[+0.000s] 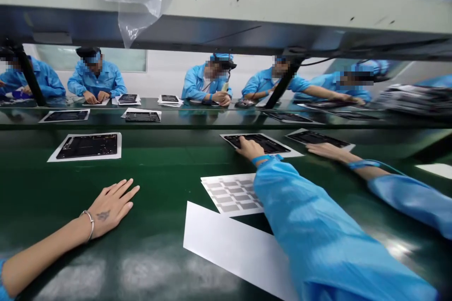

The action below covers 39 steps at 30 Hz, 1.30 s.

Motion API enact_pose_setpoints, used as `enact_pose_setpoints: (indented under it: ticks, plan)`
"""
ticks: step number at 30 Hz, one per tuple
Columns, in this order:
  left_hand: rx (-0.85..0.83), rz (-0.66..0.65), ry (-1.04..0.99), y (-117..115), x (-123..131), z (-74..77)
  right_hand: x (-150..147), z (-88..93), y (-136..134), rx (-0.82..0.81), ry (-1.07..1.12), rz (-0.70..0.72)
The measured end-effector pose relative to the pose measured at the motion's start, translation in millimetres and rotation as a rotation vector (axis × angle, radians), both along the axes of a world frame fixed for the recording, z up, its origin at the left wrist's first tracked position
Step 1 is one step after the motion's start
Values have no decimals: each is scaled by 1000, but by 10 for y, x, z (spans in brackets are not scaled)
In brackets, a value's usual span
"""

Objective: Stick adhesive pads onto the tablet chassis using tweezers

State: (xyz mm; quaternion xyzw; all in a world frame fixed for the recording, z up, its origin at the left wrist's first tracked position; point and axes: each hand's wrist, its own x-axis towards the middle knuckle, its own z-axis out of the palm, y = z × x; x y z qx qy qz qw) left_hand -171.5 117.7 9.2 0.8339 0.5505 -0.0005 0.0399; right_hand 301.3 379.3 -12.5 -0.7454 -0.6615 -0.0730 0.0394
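Watching from my remote seat, I judged the right sleeve (310,216) the nearest hazard: it overlapped the plain white sheet (233,247) and the patterned sheet (229,193), so pulling the arm back could have dragged either askew. The left hand (111,209) lay spread, palm down, on the green surface (158,254), apart from both sheets. Beyond the patterned sheet, the right hand (251,148) curled over the near-left part of the black panel (273,142); I could not tell whether its fingers pinched or merely pressed. An uneven push there might have skidded the panel off its white backing sheet (295,154), and the neighbour's hand (326,150), near it on the right, might have knocked it. That panel looked thin, flat and dark, its face broken by small details too blurred to name, one end hidden behind the knuckles. Ahead of the left hand sat a similar panel (90,146), and farther off, co-workers in blue (192,82) bent over their work
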Motion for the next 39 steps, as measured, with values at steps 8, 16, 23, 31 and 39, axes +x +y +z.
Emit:
enact_pose_setpoints:
  ticks: [8, 16, 23, 31, 39]
  plan:
    - [27, -41, 16, 82, -47, -79, -224, 65, 27, 37, 11, 120]
    - [421, -250, 112, 731, 768, 94, -1192, 480, -837, 61, 111, 553]
    - [417, -347, 254, 100, 1007, 531, -1523, 874, -2530, 234, 461, 1028]
    - [480, -514, 148, -1598, 666, 643, -837, 1082, -3601, 547, 928, 559]
    - [372, -568, -138, -1843, 593, 501, 224, 443, -3847, 357, 1161, -53]
